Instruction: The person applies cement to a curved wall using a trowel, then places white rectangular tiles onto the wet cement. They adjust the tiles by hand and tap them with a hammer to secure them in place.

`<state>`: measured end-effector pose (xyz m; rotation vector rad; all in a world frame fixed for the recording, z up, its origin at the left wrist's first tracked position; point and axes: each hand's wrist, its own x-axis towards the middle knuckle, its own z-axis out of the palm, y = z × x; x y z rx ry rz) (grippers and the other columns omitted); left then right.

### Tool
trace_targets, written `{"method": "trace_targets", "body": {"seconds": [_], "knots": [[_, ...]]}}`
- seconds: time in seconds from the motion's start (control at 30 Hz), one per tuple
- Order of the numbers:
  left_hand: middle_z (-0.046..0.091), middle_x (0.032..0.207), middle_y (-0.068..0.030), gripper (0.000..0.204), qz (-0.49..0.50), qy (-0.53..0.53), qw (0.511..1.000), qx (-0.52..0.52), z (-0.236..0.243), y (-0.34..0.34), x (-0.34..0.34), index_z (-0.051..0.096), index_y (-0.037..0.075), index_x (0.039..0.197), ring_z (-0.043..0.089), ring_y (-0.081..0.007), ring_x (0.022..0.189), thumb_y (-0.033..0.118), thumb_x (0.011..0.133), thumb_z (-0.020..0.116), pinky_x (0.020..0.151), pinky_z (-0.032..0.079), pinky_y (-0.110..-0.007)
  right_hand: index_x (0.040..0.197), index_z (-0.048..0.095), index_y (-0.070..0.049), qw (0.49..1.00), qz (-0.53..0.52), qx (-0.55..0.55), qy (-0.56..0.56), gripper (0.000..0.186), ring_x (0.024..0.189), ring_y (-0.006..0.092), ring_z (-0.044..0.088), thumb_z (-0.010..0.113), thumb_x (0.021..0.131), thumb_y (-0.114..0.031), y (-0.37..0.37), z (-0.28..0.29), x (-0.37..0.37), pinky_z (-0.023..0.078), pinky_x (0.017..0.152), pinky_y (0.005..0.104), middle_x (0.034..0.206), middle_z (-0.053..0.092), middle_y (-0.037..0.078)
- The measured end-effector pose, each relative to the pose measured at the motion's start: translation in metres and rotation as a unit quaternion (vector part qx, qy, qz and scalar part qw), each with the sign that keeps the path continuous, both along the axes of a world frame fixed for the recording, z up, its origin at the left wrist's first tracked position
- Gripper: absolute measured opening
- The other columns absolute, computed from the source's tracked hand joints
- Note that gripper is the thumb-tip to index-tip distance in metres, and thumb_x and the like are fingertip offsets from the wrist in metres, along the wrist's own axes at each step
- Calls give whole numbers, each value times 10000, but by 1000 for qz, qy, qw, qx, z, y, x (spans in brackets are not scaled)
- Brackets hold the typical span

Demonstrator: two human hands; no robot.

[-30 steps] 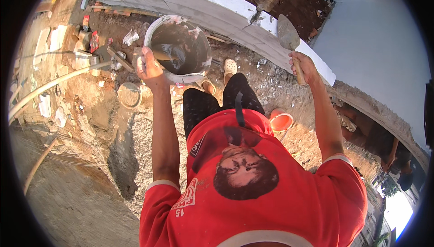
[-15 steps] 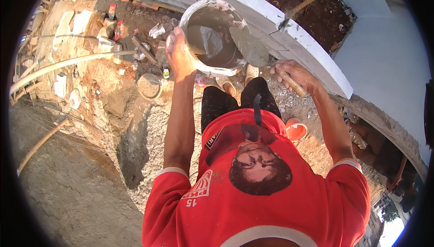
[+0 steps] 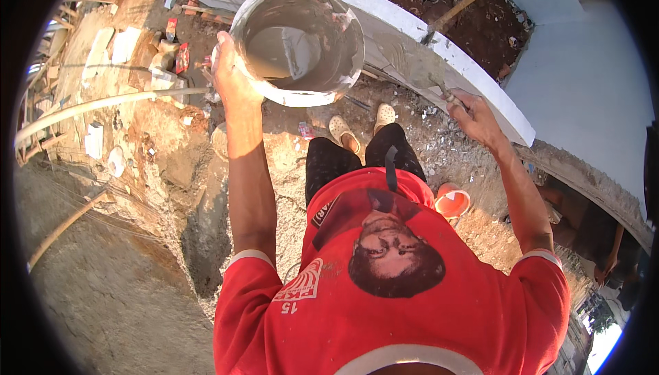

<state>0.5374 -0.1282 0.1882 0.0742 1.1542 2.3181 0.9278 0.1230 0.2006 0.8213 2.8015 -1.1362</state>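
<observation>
A white bucket (image 3: pixel 307 98), smeared with grey mortar, is tilted so that its inside shows. Wet grey mortar (image 3: pixel 269 47) lies in its bottom. My left hand (image 3: pixel 235 76) is closed on the bucket's left side. Out to the right, my right hand (image 3: pixel 475 120) is wrapped round the handle of a trowel (image 3: pixel 427 73). The trowel's grey blade lies against the side of the pale block wall (image 3: pixel 473 73), beside a smear of wet mortar. Blade and mortar blend together, so the blade's outline is hard to make out.
Past the wall is dark soil with a wooden pole (image 3: pixel 473 3) leaning over it. An orange bucket (image 3: pixel 452 202) stands by my legs. Rubble and scraps cover the ground at left, crossed by a bamboo pole (image 3: pixel 113 104). Another person (image 3: pixel 607 258) is at the far right.
The bucket has moved left and closer to me in my left hand. My right hand has swung the trowel away from the bucket's rim onto the wall's side.
</observation>
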Motion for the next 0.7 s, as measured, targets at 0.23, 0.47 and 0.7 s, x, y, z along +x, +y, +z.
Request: {"method": "trace_targets", "body": {"seconds": [0.23,0.47,0.7], "knots": [[692,1204,-175,480,55,-44,997,-30,32,15,19,606,-44,1276,675,-289,1092,389,1113,477,981,535,-439,1343,598,-53,986,2,143,84,459,946,413,671,736,913,-137,-61,-98,-40,561,775,495,1216,560,200],[651,1290,-214,615,43,-57,996,-50,34,-15,-8,560,-78,1360,630,-333,1181,468,1109,430,1048,495,-478,1392,581,-66,988,17,140,56,487,987,391,659,697,942,-213,-9,-69,41,556,807,494,1163,588,186],[611,1344,-226,607,55,-77,994,-53,32,-7,-11,520,-67,1390,619,-351,1207,458,1126,369,1043,514,-513,1313,618,19,885,-146,-441,38,423,671,134,618,618,1024,-289,-17,-28,1,519,583,317,841,620,62]]}}
